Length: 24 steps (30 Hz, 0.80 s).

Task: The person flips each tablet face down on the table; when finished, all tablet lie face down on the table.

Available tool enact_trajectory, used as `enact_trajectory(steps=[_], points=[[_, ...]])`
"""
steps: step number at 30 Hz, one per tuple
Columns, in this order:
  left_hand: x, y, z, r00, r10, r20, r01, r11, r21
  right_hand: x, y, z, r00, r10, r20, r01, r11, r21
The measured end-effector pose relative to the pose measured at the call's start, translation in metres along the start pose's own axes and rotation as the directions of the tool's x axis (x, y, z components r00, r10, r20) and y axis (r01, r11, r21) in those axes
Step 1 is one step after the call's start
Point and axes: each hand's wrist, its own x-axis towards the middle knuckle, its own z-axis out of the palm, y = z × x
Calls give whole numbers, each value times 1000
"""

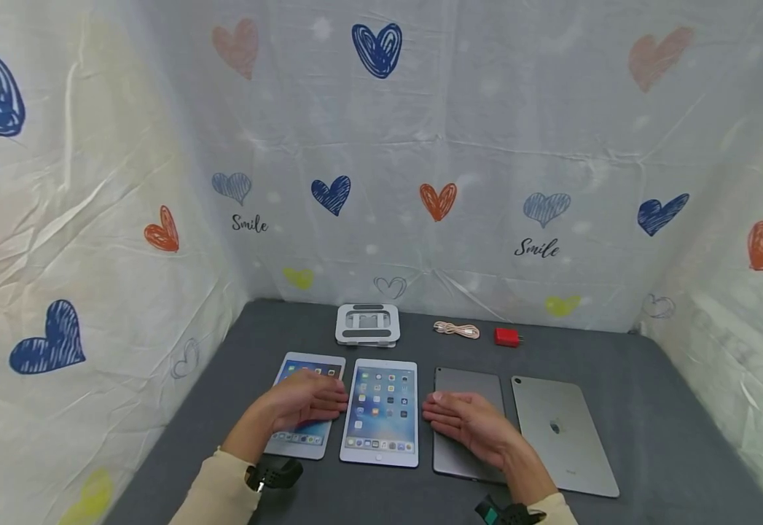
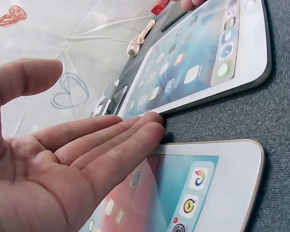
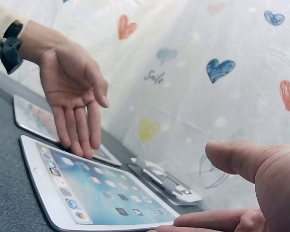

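The fingers (image 2: 121, 151) of the left hand (image 1: 305, 399) are straight and close to each other, the thumb apart, and they hold nothing. Those of the right hand (image 1: 469, 426) are likewise stretched out and hold nothing. Between both hands, flat on the table (image 1: 676, 445), lies the middle white tablet (image 1: 381, 412); the fingertips are just beside its long edges, and I cannot tell whether they touch it.

In my judgement, the first danger is an uneven push: if one hand presses more strongly than the other, this tablet may slide or turn toward a neighbour. Because it is thin and lies flat, the fingertips may find little edge to grip, and it could slip if raised. The left hand is over the left white tablet (image 1: 305, 437) and the right hand is over the dark grey tablet (image 1: 453, 459), so a palm that sinks might shift these, or press the lit screen on the left. A fingertip straying onto the middle screen could start something by mistake.

The middle tablet has a white frame with rounded corners, and a round button (image 1: 379, 458) at the end nearer to the person. Its screen is lit, mostly blue, with small icons in rows and one more row along the bottom.
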Motion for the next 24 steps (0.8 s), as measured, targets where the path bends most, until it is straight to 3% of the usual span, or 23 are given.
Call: enact_trajectory(steps=[12,24], points=[[2,1,4,1000,-5,-25,6,1000,19,2,-2,6,1000,7,17,-7,1000,-16],[5,-2,15,998,27,-50,-25,999,39,4,5,6,999,-10,-39,13,997,77]])
